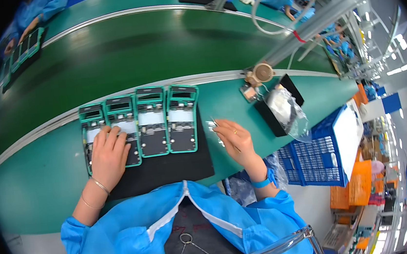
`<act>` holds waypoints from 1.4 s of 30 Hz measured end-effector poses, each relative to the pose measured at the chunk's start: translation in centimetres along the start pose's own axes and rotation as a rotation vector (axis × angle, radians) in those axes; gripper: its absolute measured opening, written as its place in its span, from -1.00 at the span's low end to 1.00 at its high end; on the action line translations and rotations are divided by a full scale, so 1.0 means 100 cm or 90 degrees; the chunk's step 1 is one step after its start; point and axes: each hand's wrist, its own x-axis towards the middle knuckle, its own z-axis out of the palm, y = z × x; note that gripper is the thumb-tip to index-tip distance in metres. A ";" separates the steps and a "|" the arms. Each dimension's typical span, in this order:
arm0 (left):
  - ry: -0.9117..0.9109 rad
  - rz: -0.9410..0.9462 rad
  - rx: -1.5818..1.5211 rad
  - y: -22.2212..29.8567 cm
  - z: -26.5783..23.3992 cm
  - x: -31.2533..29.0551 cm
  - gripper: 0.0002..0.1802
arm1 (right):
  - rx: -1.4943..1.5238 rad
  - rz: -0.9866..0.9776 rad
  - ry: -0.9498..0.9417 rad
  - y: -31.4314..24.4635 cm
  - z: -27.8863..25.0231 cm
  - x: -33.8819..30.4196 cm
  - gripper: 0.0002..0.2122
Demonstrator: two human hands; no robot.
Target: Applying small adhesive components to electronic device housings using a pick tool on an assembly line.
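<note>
Four-sided green-framed device housings with dark inner boards lie side by side on a black mat [188, 170]. My left hand [108, 153] rests with stretched fingers over the two leftmost ones, the outer housing [91, 111] and its neighbour [119, 105], hiding part of both. To their right are a third housing [154, 140] and a fourth housing [183, 138], uncovered, each with a pale band across its middle. Right of the mat, my right hand [235, 141] pinches what looks like thin tweezers [214, 122]. Beside its fingertips lies a clear strip [220, 140] with small shiny bits.
A black box [272, 120] holding clear plastic bags stands at right, near a round tan device [262, 73]. A blue crate [314, 160] sits beside the bench. Beyond the metal rail runs a green conveyor [156, 48]; co-workers in blue sit across it.
</note>
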 end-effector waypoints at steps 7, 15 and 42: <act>-0.084 0.349 -0.270 0.104 0.052 0.056 -0.39 | 0.015 0.104 -0.004 0.000 -0.005 -0.057 -0.77; -0.143 0.429 -0.188 0.138 0.100 0.073 -0.38 | 0.036 0.092 0.024 0.013 -0.001 -0.059 -0.76; 0.037 -0.031 0.081 -0.064 -0.029 -0.043 -0.72 | 0.262 -0.287 -0.046 -0.115 0.177 0.123 -0.72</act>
